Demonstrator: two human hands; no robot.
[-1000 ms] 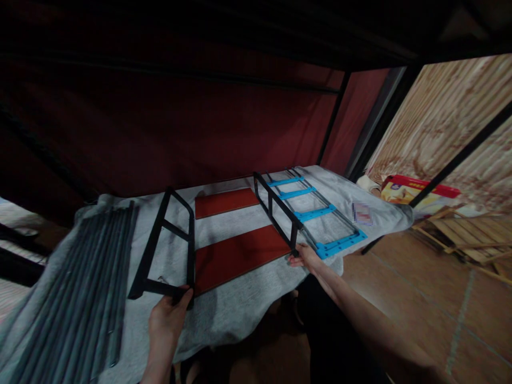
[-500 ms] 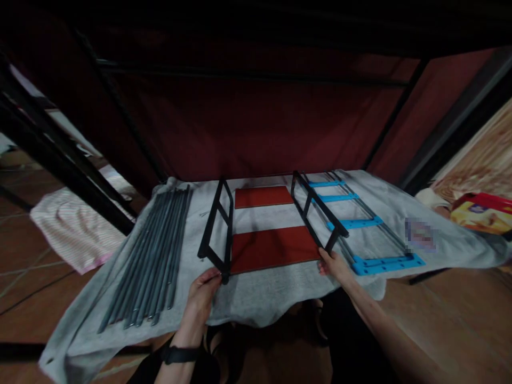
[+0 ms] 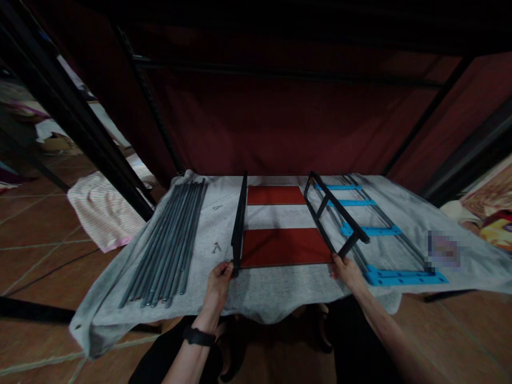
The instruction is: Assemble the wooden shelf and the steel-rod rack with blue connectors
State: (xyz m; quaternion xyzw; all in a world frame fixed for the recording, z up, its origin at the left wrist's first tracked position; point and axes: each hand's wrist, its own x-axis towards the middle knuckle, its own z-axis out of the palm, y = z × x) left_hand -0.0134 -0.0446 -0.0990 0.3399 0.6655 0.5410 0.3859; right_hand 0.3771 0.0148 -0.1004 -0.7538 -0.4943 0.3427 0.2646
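Left hand: I pinched the near end of the left black frame, fingers closed.
Right hand: I pinched the right black frame likewise, near corner.
Red boards: they lay between both frames on the grey cloth.

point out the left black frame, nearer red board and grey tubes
Left black frame [image 3: 239, 218], head view, its long bar
Nearer red board [image 3: 286, 247], head view, centre of top face
Grey tubes [image 3: 167, 245], head view, middle of the row
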